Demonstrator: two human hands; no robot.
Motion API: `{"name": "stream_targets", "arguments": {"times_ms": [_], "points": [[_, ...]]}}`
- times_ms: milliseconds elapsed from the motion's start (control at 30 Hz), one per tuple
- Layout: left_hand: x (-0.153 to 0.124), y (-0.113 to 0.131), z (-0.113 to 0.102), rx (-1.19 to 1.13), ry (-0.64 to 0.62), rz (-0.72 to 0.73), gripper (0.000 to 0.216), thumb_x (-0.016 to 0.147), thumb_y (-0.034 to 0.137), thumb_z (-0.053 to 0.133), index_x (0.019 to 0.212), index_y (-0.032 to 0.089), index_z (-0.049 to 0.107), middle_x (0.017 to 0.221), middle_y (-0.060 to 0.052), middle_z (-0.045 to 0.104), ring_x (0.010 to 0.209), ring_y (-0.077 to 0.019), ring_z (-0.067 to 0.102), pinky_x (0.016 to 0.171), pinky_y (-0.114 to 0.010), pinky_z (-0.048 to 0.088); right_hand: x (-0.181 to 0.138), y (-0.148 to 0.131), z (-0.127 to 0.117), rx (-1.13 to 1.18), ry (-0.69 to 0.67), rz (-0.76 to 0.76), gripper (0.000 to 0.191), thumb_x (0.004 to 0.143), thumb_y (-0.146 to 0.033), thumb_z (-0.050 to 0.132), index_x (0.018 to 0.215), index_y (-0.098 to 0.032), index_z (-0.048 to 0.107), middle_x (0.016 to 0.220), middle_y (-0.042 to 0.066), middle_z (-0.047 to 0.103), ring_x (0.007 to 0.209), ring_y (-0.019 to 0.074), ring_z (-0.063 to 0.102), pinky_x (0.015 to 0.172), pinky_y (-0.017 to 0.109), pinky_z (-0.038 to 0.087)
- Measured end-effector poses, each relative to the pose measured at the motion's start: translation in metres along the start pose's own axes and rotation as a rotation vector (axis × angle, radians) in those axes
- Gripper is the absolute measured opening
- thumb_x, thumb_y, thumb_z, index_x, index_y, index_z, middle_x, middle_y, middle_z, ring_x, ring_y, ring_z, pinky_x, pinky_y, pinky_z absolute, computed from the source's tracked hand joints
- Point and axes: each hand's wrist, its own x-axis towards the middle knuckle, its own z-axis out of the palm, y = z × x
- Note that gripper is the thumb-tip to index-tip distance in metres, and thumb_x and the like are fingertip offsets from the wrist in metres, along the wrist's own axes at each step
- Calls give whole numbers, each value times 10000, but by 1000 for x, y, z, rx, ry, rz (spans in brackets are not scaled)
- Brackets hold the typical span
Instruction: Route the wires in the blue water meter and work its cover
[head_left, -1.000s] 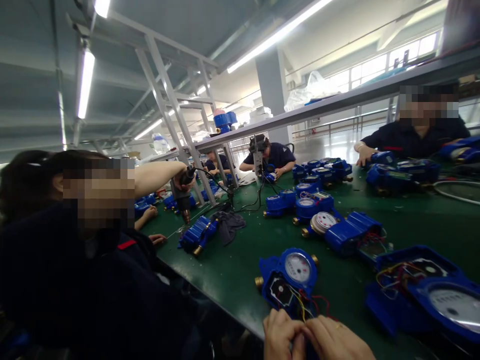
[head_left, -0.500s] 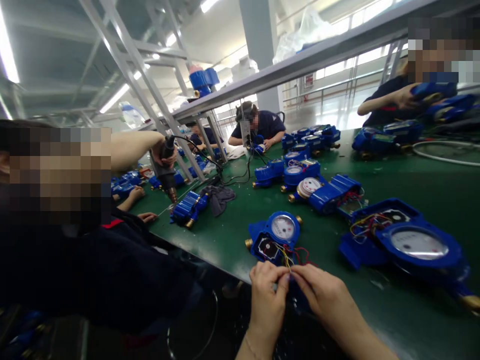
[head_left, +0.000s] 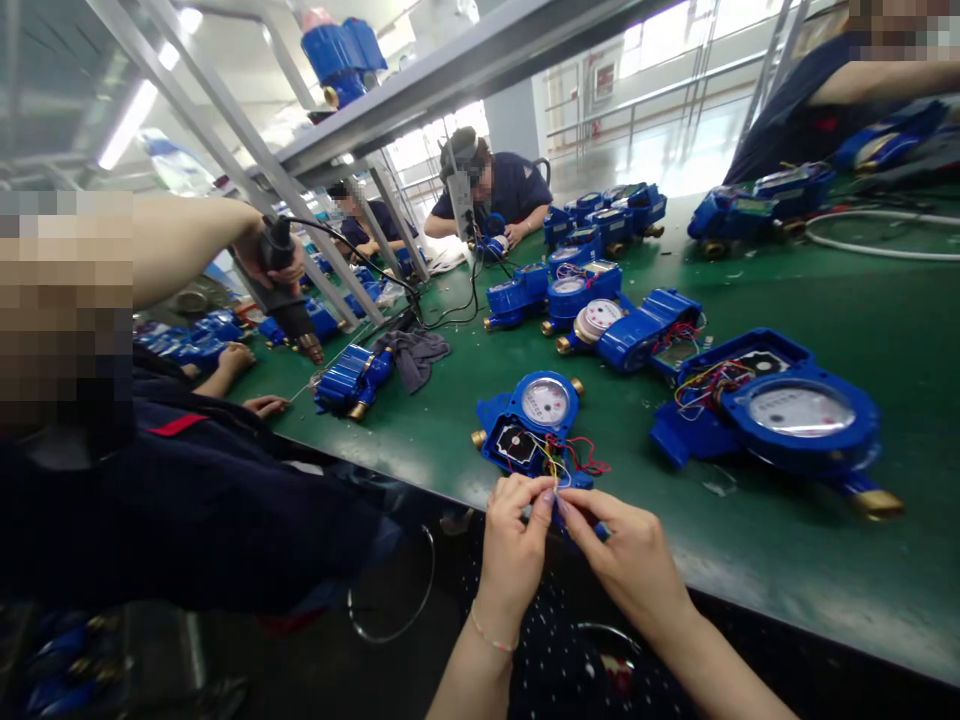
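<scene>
A blue water meter [head_left: 545,400] with a round white dial and brass ends lies near the table's front edge. Its compartment is open, and thin yellow, white and red wires [head_left: 553,462] come out toward me. My left hand [head_left: 516,535] is closed, thumb and forefinger pinching the wire ends. Fingertip to fingertip with it, my right hand [head_left: 630,550] pinches the same wires. A small blue-green piece shows by my right fingers, mostly hidden. To the right sits a larger-looking open blue meter [head_left: 799,410] with its wires exposed.
More blue meters [head_left: 649,330] stand along the green table [head_left: 420,450]. At left, a co-worker's hand holds a heat gun [head_left: 289,315] over another meter [head_left: 352,380]. A grey cloth [head_left: 412,355] lies nearby. A metal shelf [head_left: 420,90] crosses above; other people sit beyond.
My view has tilted down and shifted, so the scene sits higher and further left. Both hands keep pinching the wires. The person at far right has an arm stretched out sideways.
</scene>
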Motion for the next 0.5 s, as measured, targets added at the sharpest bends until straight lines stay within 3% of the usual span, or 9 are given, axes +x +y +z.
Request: {"name": "stream_targets", "arguments": {"times_ms": [67, 167, 300, 367, 500], "points": [[0, -2, -1, -63, -18, -14, 233, 856, 288, 429, 885, 179, 632, 856, -43, 605, 873, -155, 521, 802, -291, 404, -1, -1, 1, 37, -32, 16, 214, 854, -262, 460, 931, -201, 650, 894, 16, 659, 807, 123, 613, 739, 203, 478], [-1, -4, -1, -127, -24, -45, 231, 857, 288, 426, 863, 173, 626, 856, -37, 599, 858, -146, 535, 791, -276, 413, -1, 1, 4, 109, -42, 158, 249, 851, -328, 465, 942, -193, 653, 852, 25, 663, 768, 131, 619, 718, 215, 489], [-3, -5, -1, -50, 1, -26, 231, 863, 284, 410, 884, 185, 618, 859, -32, 598, 859, -144, 536, 782, -280, 414, 0, 0, 5, 210, -66, 269, 260, 824, -352, 500, 953, -173, 638, 842, 28, 662, 691, 124, 615, 627, 204, 495], [-4, -5, -1, 77, 34, 18, 202, 848, 289, 439, 916, 194, 604, 843, -28, 602, 848, -151, 535, 790, -303, 405, -1, -6, 3, 168, -47, 209, 214, 828, -307, 497, 929, -177, 633, 841, 23, 657, 697, 118, 608, 612, 196, 485], [-5, -8, -1, 378, 174, 186, 185, 776, 316, 551, 916, 199, 583, 740, -1, 609, 769, -162, 554, 887, -401, 327, -13, -21, -11, -34, 39, -73, 161, 832, -188, 462, 876, -182, 617, 783, 9, 636, 689, 104, 588, 616, 202, 472]]}}
